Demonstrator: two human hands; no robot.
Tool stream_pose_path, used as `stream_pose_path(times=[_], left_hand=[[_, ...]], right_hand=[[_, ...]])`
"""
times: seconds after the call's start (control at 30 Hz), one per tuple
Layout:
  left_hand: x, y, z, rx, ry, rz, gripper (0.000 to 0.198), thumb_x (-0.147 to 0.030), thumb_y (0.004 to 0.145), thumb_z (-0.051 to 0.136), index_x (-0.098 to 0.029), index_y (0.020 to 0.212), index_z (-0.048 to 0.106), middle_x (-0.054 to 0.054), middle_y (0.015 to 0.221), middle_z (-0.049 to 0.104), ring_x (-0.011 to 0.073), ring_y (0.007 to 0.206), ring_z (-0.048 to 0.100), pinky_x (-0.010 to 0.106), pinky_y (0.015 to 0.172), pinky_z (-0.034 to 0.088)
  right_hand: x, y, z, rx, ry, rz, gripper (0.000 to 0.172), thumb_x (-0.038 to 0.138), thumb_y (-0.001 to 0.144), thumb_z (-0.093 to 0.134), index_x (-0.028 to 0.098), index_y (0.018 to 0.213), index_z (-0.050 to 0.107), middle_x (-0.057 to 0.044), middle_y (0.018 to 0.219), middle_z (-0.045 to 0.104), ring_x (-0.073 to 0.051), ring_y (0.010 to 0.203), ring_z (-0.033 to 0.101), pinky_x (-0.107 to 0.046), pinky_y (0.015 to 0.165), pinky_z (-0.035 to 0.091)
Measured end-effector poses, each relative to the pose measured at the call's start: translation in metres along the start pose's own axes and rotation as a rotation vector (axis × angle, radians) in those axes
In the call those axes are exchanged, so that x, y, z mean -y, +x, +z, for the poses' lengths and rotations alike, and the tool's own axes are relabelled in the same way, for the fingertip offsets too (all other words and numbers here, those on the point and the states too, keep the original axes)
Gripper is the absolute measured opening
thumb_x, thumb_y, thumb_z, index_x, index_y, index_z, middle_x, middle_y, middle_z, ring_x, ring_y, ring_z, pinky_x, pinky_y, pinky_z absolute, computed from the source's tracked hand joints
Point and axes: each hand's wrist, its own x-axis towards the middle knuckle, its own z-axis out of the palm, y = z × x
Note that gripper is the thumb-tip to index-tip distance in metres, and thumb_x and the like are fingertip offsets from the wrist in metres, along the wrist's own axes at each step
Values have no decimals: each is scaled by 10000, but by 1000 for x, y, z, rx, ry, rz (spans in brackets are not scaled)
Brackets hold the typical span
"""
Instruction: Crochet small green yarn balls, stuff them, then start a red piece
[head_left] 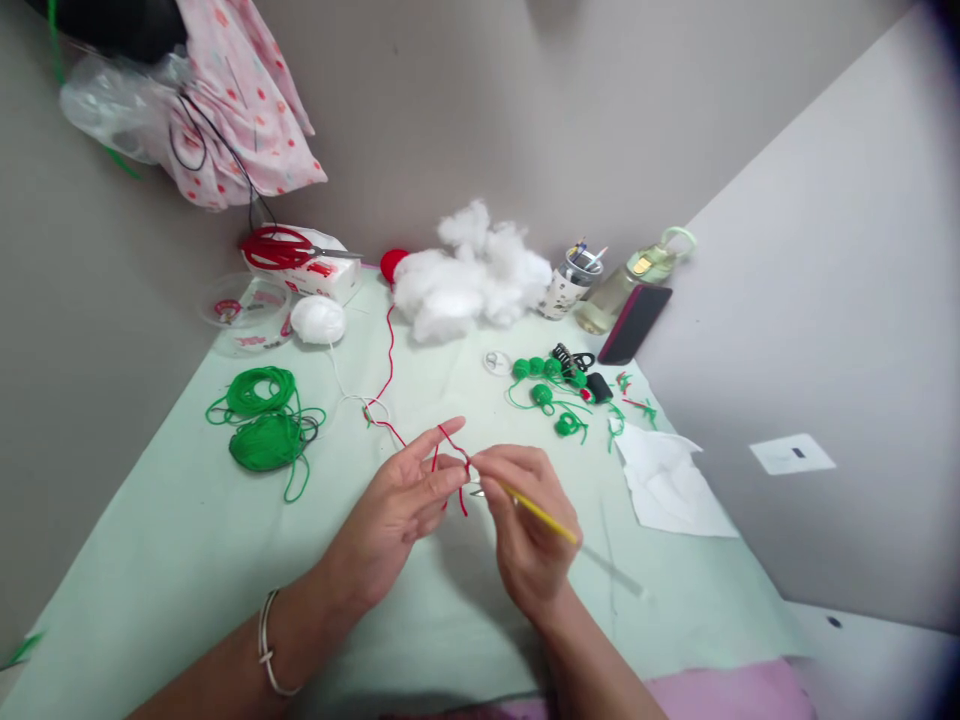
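Observation:
Over the middle of the table, my left hand [401, 500] pinches a small bit of red yarn [391, 360], with a strand running over its raised index finger. That yarn trails back past the white fluff toward a red ball [393, 264]. My right hand [529, 525] is closed around a yellow-handled crochet hook [541, 514], its tip at the red yarn beside my left fingertips. A short red tail hangs below the fingers. The stitches between the hands are too small to make out.
Green yarn [264, 440] and a white ball [319, 319] lie left. White stuffing [472, 275], a pen cup [570, 284], a bottle [622, 290] and a phone [635, 324] stand behind. Small green crocheted pieces [541, 396] and white paper [667, 480] lie right. Red scissors [281, 248] rest on a box.

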Motion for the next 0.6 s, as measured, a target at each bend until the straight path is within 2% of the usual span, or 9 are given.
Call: stream_pose_path(times=[0.13,0.3,0.4,0.53,0.6], left_hand=[[-8,0,-3,30,-40,-22,540,-215,860,783,-194,1377,628,-55,764,546,-13,453,189,193,453,159],[-9,1,-3,29,-69,10,472,-203,852,779,-205,1314,681,-39,810,584,-26,449,215,186,449,162],[-5,0,-2,5,-18,52,477,-207,855,781,-242,1320,676,-48,822,574,-23,459,237,193,456,167],[-1,-1,-1,19,99,71,571,-263,848,809,-276,1386,621,-50,796,568,6,497,275,212,459,131],[0,-1,-1,12,113,69,571,-274,846,812,-276,1384,619,-46,810,578,13,512,294,218,462,136]], right_hand=[[-1,10,-6,-67,330,264,198,170,984,601,265,998,774,-27,845,680,-163,765,621,-300,670,498],[-3,16,-5,-74,668,499,176,261,964,640,218,849,767,-17,775,620,-130,660,568,-274,613,460],[-3,15,-2,-17,672,499,157,271,966,649,233,882,777,-15,799,637,-128,679,574,-275,638,473],[-4,10,1,42,502,372,165,218,973,649,287,1000,797,-39,963,722,-173,904,652,-304,762,526],[-4,9,0,54,497,343,189,205,985,628,297,1021,789,-32,951,723,-169,871,657,-305,744,536]])
